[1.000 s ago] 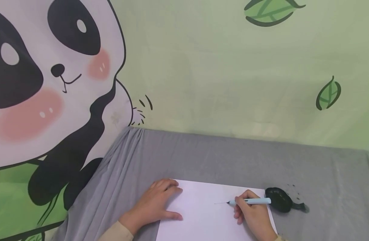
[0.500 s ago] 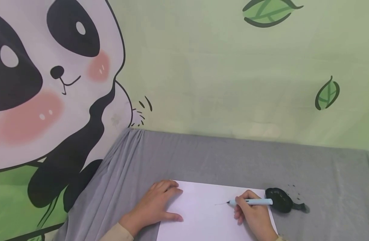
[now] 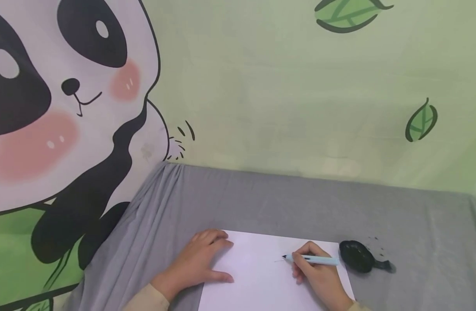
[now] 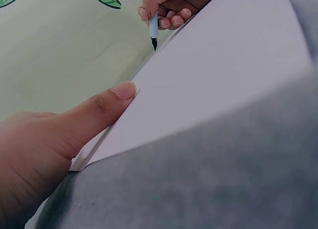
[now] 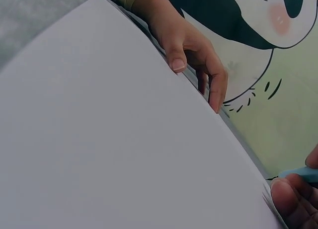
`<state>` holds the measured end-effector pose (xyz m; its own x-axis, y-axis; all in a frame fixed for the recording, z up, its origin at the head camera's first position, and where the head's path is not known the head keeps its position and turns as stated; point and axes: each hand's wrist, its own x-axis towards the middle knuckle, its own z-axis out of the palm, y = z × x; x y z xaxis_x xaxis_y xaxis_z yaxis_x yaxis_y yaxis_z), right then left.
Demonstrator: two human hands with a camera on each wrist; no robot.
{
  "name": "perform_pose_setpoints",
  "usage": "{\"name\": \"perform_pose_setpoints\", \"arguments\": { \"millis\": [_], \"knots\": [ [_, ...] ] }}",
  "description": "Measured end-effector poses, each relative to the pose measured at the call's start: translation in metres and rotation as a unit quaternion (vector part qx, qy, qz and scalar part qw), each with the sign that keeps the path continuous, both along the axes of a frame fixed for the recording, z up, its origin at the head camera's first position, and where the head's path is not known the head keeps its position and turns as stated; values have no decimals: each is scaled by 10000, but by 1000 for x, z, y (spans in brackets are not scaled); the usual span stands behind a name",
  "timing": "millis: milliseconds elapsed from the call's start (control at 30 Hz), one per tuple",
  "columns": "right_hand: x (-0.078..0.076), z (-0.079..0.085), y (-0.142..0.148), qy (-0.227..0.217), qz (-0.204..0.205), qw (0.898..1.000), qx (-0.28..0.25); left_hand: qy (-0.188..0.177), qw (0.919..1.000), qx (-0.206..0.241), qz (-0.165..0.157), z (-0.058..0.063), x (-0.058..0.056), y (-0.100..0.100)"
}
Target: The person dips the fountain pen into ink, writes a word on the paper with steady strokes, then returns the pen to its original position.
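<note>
My left hand (image 3: 196, 261) rests at the left edge of a white sheet of paper (image 3: 253, 276), thumb and fingers spread. In the left wrist view its thumb (image 4: 107, 105) lies on the paper's edge. Over the right half of the sheet, my right hand (image 3: 317, 272) pinches a light blue pen (image 3: 319, 259) with a dark tip pointing left. A short, faint line (image 3: 278, 261) is on the paper near that tip. Whether the tip touches the sheet, I cannot tell.
A dark green, rounded thing with a stem-like end (image 3: 356, 256) lies just off the paper's right corner, dark specks beside it. Grey cloth (image 3: 261, 198) covers the table. Behind stands a light green backdrop (image 3: 261, 86) printed with a panda (image 3: 90, 172) and leaves.
My right hand has shifted a little left, bringing the pen tip back over the faint line. The left hand keeps its place on the paper. The head view has moved slightly.
</note>
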<state>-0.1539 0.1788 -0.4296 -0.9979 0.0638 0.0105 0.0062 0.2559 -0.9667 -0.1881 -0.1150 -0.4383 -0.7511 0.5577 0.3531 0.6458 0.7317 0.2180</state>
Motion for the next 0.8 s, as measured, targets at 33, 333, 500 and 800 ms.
{"name": "perform_pose_setpoints", "arguments": {
  "millis": [33, 333, 500, 800],
  "knots": [
    [0, 0, 0, 1, 37, 10000, 23, 11, 10000, 5, -3, 0, 0, 0],
    [-2, -2, 0, -56, 169, 9998, 105, -37, 10000, 70, -15, 1, -1, -1],
    [-3, -4, 1, -43, 187, 9998, 85, -46, 10000, 69, -19, 1, 0, 0],
    [-2, -3, 0, -145, 187, 9996, 183, -66, 10000, 66, 11, 2, 0, 0]
  ]
}}
